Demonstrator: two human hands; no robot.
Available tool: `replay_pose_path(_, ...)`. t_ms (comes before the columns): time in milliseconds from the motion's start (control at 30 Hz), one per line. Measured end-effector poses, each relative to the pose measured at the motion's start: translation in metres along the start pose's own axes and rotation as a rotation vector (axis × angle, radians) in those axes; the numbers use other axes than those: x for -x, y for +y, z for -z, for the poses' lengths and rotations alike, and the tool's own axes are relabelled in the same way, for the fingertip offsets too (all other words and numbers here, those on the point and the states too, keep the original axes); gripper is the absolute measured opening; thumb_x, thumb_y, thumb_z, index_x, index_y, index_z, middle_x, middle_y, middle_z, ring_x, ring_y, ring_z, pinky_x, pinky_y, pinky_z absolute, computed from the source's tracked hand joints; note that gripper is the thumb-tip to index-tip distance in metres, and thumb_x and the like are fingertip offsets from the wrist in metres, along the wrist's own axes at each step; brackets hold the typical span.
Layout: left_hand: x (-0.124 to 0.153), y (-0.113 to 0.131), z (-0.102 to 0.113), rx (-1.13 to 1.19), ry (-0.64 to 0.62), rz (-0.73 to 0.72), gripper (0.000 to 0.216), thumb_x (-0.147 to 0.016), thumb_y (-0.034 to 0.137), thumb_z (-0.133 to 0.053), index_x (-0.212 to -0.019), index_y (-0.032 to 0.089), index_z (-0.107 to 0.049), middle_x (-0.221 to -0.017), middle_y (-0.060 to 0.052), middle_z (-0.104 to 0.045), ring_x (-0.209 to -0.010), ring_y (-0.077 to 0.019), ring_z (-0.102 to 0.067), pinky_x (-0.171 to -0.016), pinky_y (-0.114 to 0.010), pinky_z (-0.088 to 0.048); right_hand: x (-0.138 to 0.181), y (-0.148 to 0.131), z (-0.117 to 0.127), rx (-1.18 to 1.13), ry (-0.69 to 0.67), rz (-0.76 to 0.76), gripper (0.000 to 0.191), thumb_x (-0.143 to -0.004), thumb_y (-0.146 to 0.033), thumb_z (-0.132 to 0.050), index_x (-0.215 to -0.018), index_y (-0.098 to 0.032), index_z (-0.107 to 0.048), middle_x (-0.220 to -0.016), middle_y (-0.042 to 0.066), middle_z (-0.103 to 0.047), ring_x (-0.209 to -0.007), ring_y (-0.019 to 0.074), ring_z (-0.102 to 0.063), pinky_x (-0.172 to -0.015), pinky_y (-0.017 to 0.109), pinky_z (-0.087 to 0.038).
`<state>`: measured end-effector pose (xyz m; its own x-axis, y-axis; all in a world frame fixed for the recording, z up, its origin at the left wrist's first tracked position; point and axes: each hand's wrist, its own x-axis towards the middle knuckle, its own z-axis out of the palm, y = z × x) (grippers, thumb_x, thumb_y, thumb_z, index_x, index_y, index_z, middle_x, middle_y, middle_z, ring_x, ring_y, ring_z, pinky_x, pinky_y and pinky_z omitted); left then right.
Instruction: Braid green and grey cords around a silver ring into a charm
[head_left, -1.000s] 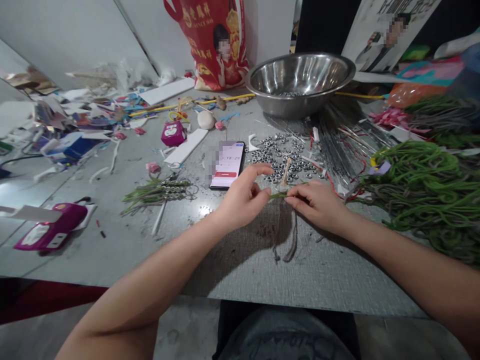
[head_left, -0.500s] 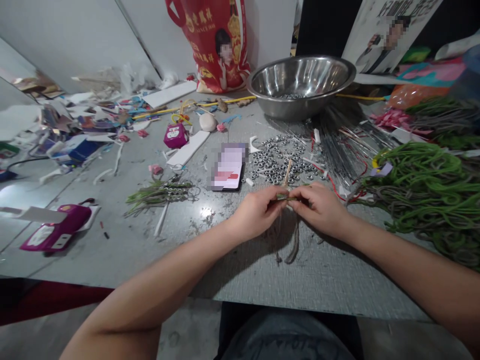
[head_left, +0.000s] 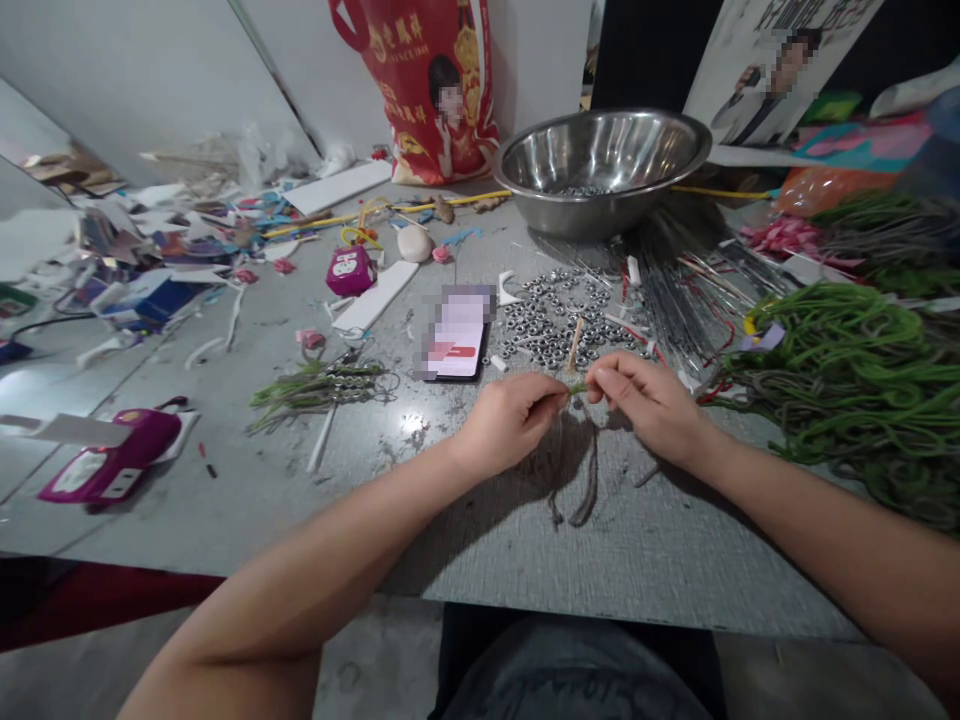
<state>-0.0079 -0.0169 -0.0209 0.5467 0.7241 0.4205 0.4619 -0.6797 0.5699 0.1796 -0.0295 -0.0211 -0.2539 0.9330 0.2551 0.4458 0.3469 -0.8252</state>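
Grey tabletop (head_left: 675,560): beaded green-grey bundle (head_left: 319,390) looked done, green-grey cords (head_left: 840,370) apparently weren't; left hand (head_left: 514,418) and right hand (head_left: 654,398) pinched green cord (head_left: 577,388).

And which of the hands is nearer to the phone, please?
Left. The left hand is below and to the right of the phone in the picture; the right hand is farther right, beyond the left one.

The left hand (head_left: 517,420) pinches a green cord (head_left: 577,388); the right hand (head_left: 656,405) curls just beside it. Beyond lie silver beads (head_left: 553,318), 1 phone (head_left: 459,325) and 1 steel bowl (head_left: 592,216).
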Motion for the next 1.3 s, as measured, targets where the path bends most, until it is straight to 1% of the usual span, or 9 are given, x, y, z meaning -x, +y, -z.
replay_pose_path(67, 0.0, 0.001, -0.001, -0.002, 0.005, -0.012, 0.015, -0.084, 0.012, -0.048, -0.081, 0.015, -0.062, -0.073, -0.002, -0.066, -0.065, -0.0082, -0.059, -0.061, -0.02, -0.047, -0.001, 0.0, 0.001, -0.005, -0.031, -0.029, 0.044, -0.09, -0.054, -0.031, -0.073, -0.02, -0.053, -0.064, 0.001, -0.058, -0.058, 0.0129, -0.051, -0.057, 0.027, -0.038)
replay_pose_path(167, 0.001, 0.001, -0.002, -0.015, -0.011, -0.029, 0.016, -0.085, 0.014, -0.046, -0.082, 0.015, -0.062, -0.073, -0.002, -0.066, -0.066, -0.0084, -0.059, -0.061, -0.02, -0.048, -0.002, -0.001, 0.0, 0.067, -0.124, -0.038, 0.057, -0.088, -0.064, -0.024, -0.065, -0.02, -0.052, -0.057, 0.001, -0.056, -0.054, 0.0131, -0.05, -0.055, 0.028, -0.035)
replay_pose_path(333, 0.002, 0.0, -0.005, -0.027, -0.056, -0.063, 0.018, -0.085, 0.013, -0.044, -0.085, 0.015, -0.062, -0.075, -0.002, -0.066, -0.068, -0.009, -0.06, -0.062, -0.021, -0.049, -0.003, -0.004, -0.003, 0.102, -0.193, -0.052, 0.065, -0.085, -0.07, -0.019, -0.051, -0.02, -0.044, -0.046, -0.002, -0.042, -0.046, 0.0108, -0.041, -0.049, 0.026, -0.028)
replay_pose_path(433, 0.003, 0.0, -0.007, -0.056, -0.093, -0.052, 0.018, -0.086, 0.015, -0.044, -0.084, 0.016, -0.062, -0.074, -0.002, -0.065, -0.067, -0.0089, -0.06, -0.061, -0.021, -0.048, -0.004, -0.004, -0.003, 0.113, -0.207, -0.047, 0.06, -0.084, -0.069, -0.024, -0.05, -0.021, -0.036, -0.047, -0.004, -0.036, -0.047, 0.0101, -0.037, -0.048, 0.026, -0.026)
replay_pose_path(533, 0.003, 0.0, -0.008, -0.069, -0.08, -0.034, 0.019, -0.088, 0.019, -0.044, -0.084, 0.016, -0.063, -0.072, -0.001, -0.066, -0.063, -0.008, -0.059, -0.059, -0.02, -0.046, -0.005, -0.003, -0.003, 0.156, -0.199, -0.012, 0.056, -0.085, -0.066, -0.028, -0.052, -0.022, -0.033, -0.048, -0.004, -0.033, -0.047, 0.0104, -0.035, -0.048, 0.026, -0.026)
replay_pose_path(700, 0.003, 0.001, -0.008, -0.047, -0.027, -0.006, 0.022, -0.09, 0.026, -0.046, -0.083, 0.016, -0.065, -0.07, 0.0, -0.067, -0.056, -0.0063, -0.056, -0.053, -0.018, -0.043, -0.004, -0.002, -0.001, 0.208, -0.177, 0.033, 0.051, -0.088, -0.059, -0.027, -0.058, -0.022, -0.042, -0.052, -0.001, -0.047, -0.053, 0.0131, -0.043, -0.056, 0.028, -0.032)
replay_pose_path(900, 0.003, 0.001, -0.007, -0.067, -0.019, 0.034, 0.025, -0.091, 0.027, -0.044, -0.09, 0.018, -0.066, -0.071, 0.0, -0.068, -0.06, -0.0069, -0.058, -0.056, -0.018, -0.045, -0.004, 0.0, -0.001, 0.2, -0.164, 0.075, 0.039, -0.091, -0.048, -0.032, -0.067, -0.021, -0.048, -0.061, 0.0, -0.056, -0.06, 0.0144, -0.05, -0.064, 0.03, -0.034)
replay_pose_path(1100, 0.005, -0.003, -0.01, -0.221, -0.004, -0.009, 0.024, -0.091, 0.025, -0.043, -0.093, 0.02, -0.066, -0.075, 0.0, -0.071, -0.057, -0.0078, -0.06, -0.053, -0.019, -0.043, -0.005, 0.003, -0.001, 0.223, -0.158, 0.111, 0.034, -0.091, -0.042, -0.035, -0.066, -0.021, -0.047, -0.062, 0.0, -0.057, -0.06, 0.0143, -0.049, -0.064, 0.031, -0.033)
replay_pose_path(1300, 0.006, -0.005, -0.01, -0.33, 0.011, -0.093, 0.026, -0.092, 0.027, -0.041, -0.087, 0.018, -0.066, -0.074, -0.001, -0.071, -0.057, -0.0091, -0.062, -0.051, -0.02, -0.042, -0.005, 0.008, -0.001, 0.295, -0.146, 0.17, 0.025, -0.088, -0.034, -0.041, -0.071, -0.02, -0.054, -0.066, 0.001, -0.061, -0.065, 0.0155, -0.051, -0.067, 0.031, -0.032)
